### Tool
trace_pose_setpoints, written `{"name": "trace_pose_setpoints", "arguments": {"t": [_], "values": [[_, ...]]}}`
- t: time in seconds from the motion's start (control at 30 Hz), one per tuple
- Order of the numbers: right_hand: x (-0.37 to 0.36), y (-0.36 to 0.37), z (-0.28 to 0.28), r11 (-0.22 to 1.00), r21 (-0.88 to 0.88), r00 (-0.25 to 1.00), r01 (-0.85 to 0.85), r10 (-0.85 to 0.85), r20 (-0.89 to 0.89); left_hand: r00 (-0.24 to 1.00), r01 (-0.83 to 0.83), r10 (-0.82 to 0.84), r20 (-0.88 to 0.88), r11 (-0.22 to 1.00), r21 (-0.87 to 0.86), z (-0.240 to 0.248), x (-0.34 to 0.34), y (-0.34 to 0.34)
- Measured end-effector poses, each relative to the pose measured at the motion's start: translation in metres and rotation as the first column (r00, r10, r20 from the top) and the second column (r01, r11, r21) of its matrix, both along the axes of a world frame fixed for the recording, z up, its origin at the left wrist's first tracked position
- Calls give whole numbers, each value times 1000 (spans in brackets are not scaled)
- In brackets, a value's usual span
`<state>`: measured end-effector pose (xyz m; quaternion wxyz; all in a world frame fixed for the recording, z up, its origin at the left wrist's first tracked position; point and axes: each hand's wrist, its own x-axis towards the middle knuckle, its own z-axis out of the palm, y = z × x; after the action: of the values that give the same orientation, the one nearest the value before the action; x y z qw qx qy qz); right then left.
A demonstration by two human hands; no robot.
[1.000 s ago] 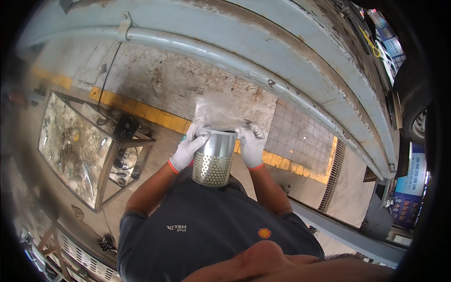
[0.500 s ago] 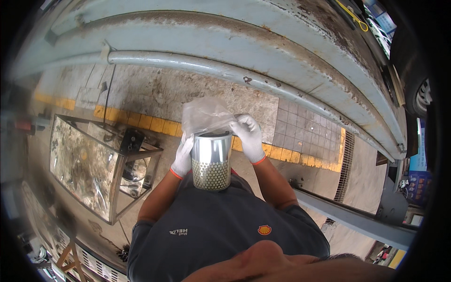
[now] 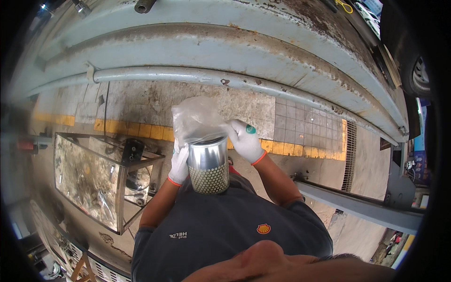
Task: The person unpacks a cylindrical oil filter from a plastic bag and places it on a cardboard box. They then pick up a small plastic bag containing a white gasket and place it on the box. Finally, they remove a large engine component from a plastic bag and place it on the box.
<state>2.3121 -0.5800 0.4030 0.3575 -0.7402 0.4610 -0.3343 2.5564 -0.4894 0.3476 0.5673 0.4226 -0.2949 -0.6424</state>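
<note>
A cylindrical filter point(image 3: 208, 162), shiny metal above and honeycomb-perforated below, stands upright against my body, its dark rim at the far end. Over that rim spreads a clear, crumpled plastic bag point(image 3: 196, 116). My left hand point(image 3: 179, 163), in a white glove with an orange cuff, is closed along the filter's left side at the bag's edge; its fingertips are partly hidden. Gloved the same way, with a green mark on the back, my right hand point(image 3: 245, 141) pinches the bag at the right of the rim.
To the left stands a metal-framed cart point(image 3: 87, 176) with a stained top. A long grey steel beam point(image 3: 197, 47) with a pipe point(image 3: 178, 73) crosses ahead. At the right are a grey metal bar point(image 3: 357, 202), a floor grate point(image 3: 348, 155) and a vehicle wheel point(image 3: 419, 75).
My right hand has turned, showing the back of its glove, and stays on the bag's edge. Bag and filter have shifted slightly left in view.
</note>
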Motion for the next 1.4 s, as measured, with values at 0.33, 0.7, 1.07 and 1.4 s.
{"name": "trace_pose_setpoints", "arguments": {"t": [0.33, 0.7, 1.07, 1.4], "values": [[16, 11, -21, 976, -23, 976, 216, -216, -9, 998, -41, 38, -42, 996, -84, -13, 2, 3], [15, 43, -38, 931, 333, 938, 149, -240, 251, 981, -24, 45, 187, 994, -109, -20, 1, -2], [-4, 49, -6, 989, -3, 966, 148, -145, -214, 963, 149, -139, 229, 988, -27, -6, 2, 5], [-8, 43, -9, 929, -304, 976, 212, -215, 23, 913, 273, -256, -317, 962, 11, 21, -9, -22]]}}
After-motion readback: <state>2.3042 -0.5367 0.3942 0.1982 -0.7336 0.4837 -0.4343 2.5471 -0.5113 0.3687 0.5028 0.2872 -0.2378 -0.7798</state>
